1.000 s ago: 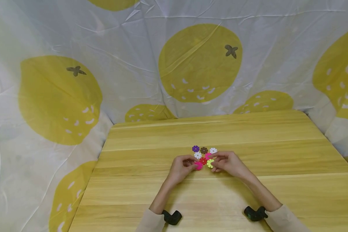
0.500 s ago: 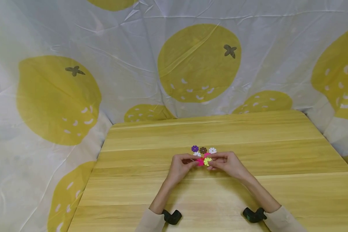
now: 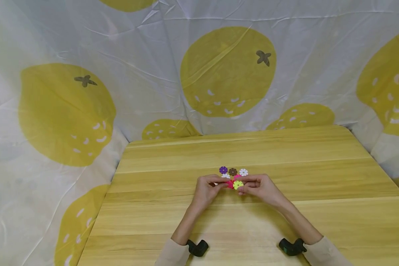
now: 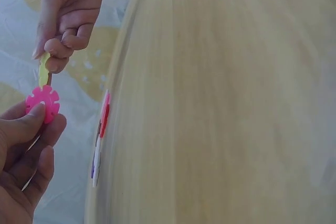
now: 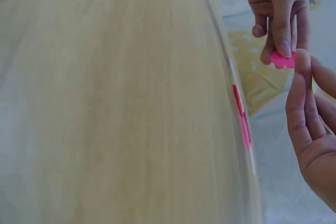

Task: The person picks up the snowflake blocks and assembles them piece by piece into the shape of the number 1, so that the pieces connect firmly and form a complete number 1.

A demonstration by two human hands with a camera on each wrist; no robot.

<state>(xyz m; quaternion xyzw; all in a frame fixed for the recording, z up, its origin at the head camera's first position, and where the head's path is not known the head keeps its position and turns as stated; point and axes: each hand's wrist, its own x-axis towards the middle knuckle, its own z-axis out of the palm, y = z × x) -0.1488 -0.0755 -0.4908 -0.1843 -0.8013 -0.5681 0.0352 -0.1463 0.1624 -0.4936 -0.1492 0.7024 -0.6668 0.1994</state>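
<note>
We are observing the left hand (image 3: 205, 190) pinching a notched pink disc (image 4: 51, 99) between thumb and fingers. We are recording the right hand (image 3: 262, 189) likewise pinching a yellow disc (image 3: 238, 185). In the left wrist view, the yellow disc is standing edge-on, its lower end meeting the pink disc's upper rim; we are not managing to tell whether the notches are interlocking. Both discs are being held above the table (image 3: 146, 221). On it we are logging a purple disc (image 3: 223, 170), brown disc (image 3: 232, 172) and white disc (image 3: 243, 172) lying in a far row. A second white disc (image 3: 225, 176), second pink disc (image 5: 245, 132) and red disc (image 5: 237, 99) are lying nearer, partly hidden by the fingers in the head view.
</note>
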